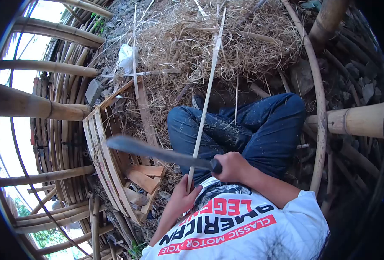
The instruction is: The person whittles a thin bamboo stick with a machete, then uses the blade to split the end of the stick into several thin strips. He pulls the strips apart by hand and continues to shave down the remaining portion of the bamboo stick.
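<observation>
My right hand (234, 167) is closed around the dark handle of a long machete (150, 149). Its blurred blade points left and crosses over a long, pale bamboo strip (206, 102) in this view. Lower down, my left hand (186, 193) grips the near end of that strip close to my waist. From there the strip runs up between my crossed legs (261, 130) and out over a heap of shavings. Bits of shaving cling to my dark trousers.
Curly bamboo shavings (252, 56) pile up ahead. A slatted wooden crate (109, 160) with wood pieces (144, 178) stands at left, near a white plastic bag (126, 58). Bamboo poles (49, 106) form the left side; a thick pole (356, 120) and stones (367, 92) lie right.
</observation>
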